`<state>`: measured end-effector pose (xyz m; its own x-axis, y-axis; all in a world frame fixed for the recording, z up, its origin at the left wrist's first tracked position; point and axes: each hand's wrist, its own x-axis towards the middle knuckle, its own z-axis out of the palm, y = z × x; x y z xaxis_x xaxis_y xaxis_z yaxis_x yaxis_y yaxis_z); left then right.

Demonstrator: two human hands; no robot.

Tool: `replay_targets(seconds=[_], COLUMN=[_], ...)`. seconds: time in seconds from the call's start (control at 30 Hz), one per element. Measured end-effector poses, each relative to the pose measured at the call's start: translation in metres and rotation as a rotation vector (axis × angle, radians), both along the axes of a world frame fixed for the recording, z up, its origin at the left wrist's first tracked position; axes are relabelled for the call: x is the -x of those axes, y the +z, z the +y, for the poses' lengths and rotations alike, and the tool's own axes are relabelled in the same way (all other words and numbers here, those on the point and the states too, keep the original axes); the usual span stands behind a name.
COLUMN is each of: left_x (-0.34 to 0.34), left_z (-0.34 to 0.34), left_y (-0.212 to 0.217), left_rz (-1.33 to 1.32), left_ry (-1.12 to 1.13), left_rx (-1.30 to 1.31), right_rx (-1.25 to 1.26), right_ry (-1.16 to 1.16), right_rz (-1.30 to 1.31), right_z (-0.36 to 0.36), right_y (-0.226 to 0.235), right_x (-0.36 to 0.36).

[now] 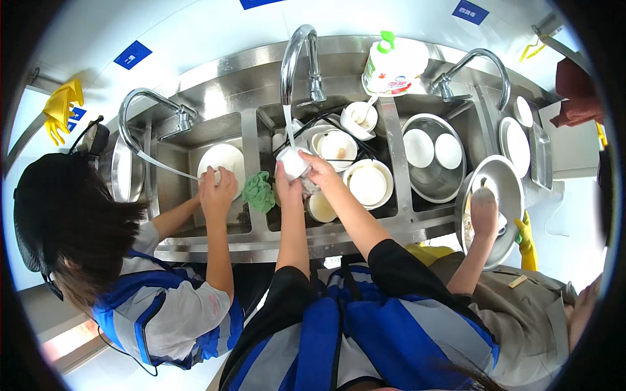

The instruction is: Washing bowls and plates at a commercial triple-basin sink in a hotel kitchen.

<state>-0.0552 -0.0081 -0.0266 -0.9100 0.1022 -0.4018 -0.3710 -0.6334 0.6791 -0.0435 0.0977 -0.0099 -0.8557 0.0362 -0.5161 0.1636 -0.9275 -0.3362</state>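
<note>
Under the running middle tap (287, 78) I hold a small white bowl (293, 163), and water falls onto it. My left hand (287, 188) grips its near left side, while the fingers of my right hand (317, 170) close on its right side. Something whitish shows beneath my right hand, too hidden to name. In the middle basin below, white bowls and plates lie stacked; among them are a plate (338, 146), a round bowl (368, 184) and another bowl (359, 117) with a spoon in it. Dark thin utensils or cords cross between them.
A green scrubber (259, 192) lies on the left divider. At left, a person rinses a white plate (222, 161). To the right, a metal basin (433, 158) contains two white dishes; another person's hand reaches into a steel bowl (510, 189). A detergent bottle (393, 68) stands behind.
</note>
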Motion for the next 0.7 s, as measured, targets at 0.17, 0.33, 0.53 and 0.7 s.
replay_targets(seconds=[0.17,0.33,0.53,0.7], left_x=[0.032,0.036,0.017,0.008], left_z=[-0.001,0.001,-0.01,-0.011], left_y=[0.031,0.051,0.064,0.067], left_rz=[-0.068,0.113,0.411,0.492], left_ry=[-0.028,-0.176,-0.315,-0.402], left_rx=[-0.012,0.594,0.955,1.084], right_rx=[0.097,0.096,0.242,0.19], right_ry=[-0.034,-0.023,-0.083,-0.12], right_rz=[-0.059,-0.176,-0.234,-0.299], right_z=[-0.011,-0.021,-0.047,-0.062], right_y=[0.002,0.011,0.017,0.003], right_x=[0.018,0.004,-0.022,-0.044])
